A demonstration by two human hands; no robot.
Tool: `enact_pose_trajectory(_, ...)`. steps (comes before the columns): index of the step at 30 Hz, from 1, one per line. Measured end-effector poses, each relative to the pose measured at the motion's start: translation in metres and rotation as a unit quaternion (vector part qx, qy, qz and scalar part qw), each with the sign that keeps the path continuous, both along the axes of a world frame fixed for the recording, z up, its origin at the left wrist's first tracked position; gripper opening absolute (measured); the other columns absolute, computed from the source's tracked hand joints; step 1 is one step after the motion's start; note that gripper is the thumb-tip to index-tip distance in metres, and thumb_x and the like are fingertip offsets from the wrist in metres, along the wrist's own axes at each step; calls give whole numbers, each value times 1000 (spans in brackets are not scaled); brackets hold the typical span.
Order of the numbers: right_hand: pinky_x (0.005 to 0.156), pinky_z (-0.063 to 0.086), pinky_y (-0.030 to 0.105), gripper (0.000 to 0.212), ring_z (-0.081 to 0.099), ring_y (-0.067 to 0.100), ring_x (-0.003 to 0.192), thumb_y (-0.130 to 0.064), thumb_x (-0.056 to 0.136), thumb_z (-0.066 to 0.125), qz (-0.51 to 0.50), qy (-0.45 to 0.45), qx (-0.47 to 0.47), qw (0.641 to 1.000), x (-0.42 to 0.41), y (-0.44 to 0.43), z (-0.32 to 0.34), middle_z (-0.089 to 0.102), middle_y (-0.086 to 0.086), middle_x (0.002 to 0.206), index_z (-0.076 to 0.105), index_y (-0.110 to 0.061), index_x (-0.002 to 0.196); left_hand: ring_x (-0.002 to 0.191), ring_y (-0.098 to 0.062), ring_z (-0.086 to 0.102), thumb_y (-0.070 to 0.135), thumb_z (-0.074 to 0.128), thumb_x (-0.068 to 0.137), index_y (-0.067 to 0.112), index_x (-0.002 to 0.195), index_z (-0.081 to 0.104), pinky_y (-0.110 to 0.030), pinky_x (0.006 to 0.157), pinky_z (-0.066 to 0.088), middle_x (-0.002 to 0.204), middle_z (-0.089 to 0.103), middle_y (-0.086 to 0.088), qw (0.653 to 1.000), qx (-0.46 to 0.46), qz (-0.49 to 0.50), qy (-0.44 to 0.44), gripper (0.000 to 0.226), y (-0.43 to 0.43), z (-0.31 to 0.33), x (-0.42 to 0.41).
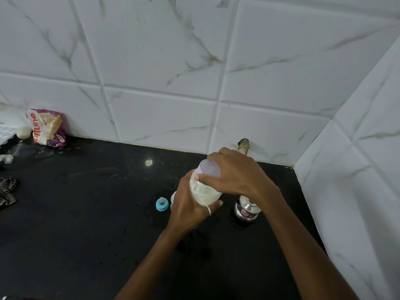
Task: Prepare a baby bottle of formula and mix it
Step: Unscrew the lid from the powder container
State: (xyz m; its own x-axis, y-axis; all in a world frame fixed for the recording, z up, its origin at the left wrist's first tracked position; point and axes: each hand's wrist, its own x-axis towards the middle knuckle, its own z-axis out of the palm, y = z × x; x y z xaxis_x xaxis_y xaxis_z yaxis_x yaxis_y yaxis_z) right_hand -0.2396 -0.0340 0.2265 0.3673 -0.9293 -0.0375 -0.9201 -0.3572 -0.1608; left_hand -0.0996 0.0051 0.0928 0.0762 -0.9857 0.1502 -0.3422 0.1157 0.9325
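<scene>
The head camera looks down on a black stone countertop (86,213) set into a corner of white marble-patterned wall tiles (164,61). Both hands meet above the counter, right of the middle. The left hand (190,206) is wrapped round the lower body of a translucent plastic jar (205,194) that is partly filled with white powder. A ring (208,210) shows on one finger under the jar's base. The jar is held clear of the counter and leans a little to the left at its top. The right hand (236,174) comes over from the right. Its thumb and fingers are curled round the jar's pale lid (209,168), grasping it at the rim.

A teal teat collar (162,204) with its nipple stands upright on the counter just left of the left hand. Between them shows a sliver of something white, mostly hidden by the hand. A small steel pot (246,211) with a knobbed cover sits under the right forearm, near the jar.

At the far left, a purple-and-white printed packet (46,128) leans against the wall tiles. A white round object (23,132) lies beside it. A striped cloth (7,191) lies at the left edge.
</scene>
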Motion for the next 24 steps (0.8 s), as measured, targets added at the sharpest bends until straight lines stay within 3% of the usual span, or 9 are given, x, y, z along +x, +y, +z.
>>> enact_pose_trajectory(3, 101, 44, 36, 63, 47, 13, 129, -54, 87, 68, 53, -95, 103, 989, -10, -5, 1, 49, -13, 142, 48, -37, 145, 116, -4, 60, 34, 97, 63, 36, 139, 42, -22, 97, 49, 129, 61, 12, 1000, -7, -7, 0, 94, 2, 0, 1)
enact_pose_trajectory(7, 110, 38, 31, 72, 42, 6, 136, -31, 83, 78, 114, -136, 165, 970, -20, -12, 4, 45, -17, 150, 46, -41, 147, 114, 0, 60, 35, 96, 62, 35, 135, 46, -15, 95, 48, 125, 61, 17, 1000, 9, -9, -8, 89, -1, -8, -1)
enact_pose_trajectory(10, 115, 38, 36, 78, 40, 4, 139, -51, 81, 78, 89, -158, 153, 971, -22, -11, 7, 42, -17, 155, 42, -40, 149, 108, -4, 69, 35, 91, 60, 42, 122, 52, -12, 83, 54, 108, 69, 20, 998, 55, -24, -32, 73, -11, -13, -5)
enact_pose_trajectory(12, 111, 43, 41, 80, 46, 10, 136, -70, 82, 66, 36, -155, 128, 979, -20, -8, 11, 45, -13, 154, 42, -35, 150, 107, 0, 68, 40, 92, 57, 41, 123, 53, -11, 84, 54, 110, 68, 21, 999, 41, -11, -18, 77, -10, -12, -4)
enact_pose_trajectory(14, 102, 48, 41, 86, 54, 16, 128, -83, 81, 50, -14, -94, 89, 992, -14, -3, 15, 54, -7, 146, 47, -30, 147, 111, 9, 60, 40, 96, 56, 44, 126, 47, -5, 90, 46, 119, 61, 27, 1000, 11, 7, -11, 86, -4, -8, -2)
enact_pose_trajectory(16, 82, 47, 36, 88, 61, 18, 108, -90, 80, 37, -39, 5, 30, 999, -7, 2, 17, 66, -3, 127, 57, -25, 136, 111, 12, 57, 37, 98, 57, 46, 130, 43, -2, 90, 42, 121, 56, 30, 1000, -13, 9, -10, 92, 1, -5, -1)
enact_pose_trajectory(19, 70, 35, 33, 84, 59, 18, 89, -91, 80, 31, -41, 73, -24, 996, 3, 8, 15, 69, -3, 105, 64, -23, 117, 106, 5, 61, 36, 98, 57, 39, 127, 47, -13, 91, 50, 118, 60, 23, 1000, -15, 5, -11, 87, 1, -3, -2)
enact_pose_trajectory(21, 74, 34, 33, 78, 61, 19, 100, -88, 83, 37, -27, 70, -19, 997, 3, 9, 13, 68, -4, 114, 61, -26, 123, 111, 0, 62, 37, 98, 58, 36, 132, 46, -17, 94, 50, 123, 62, 17, 1000, -12, 4, -8, 91, 1, -3, -1)
enact_pose_trajectory(24, 88, 43, 34, 70, 56, 17, 124, -75, 85, 53, -1, -2, 37, 999, -3, 8, 13, 60, -9, 139, 51, -34, 141, 115, 2, 60, 37, 98, 59, 42, 134, 44, -11, 94, 47, 127, 60, 18, 1000, -12, 3, -10, 93, 4, -4, 4)
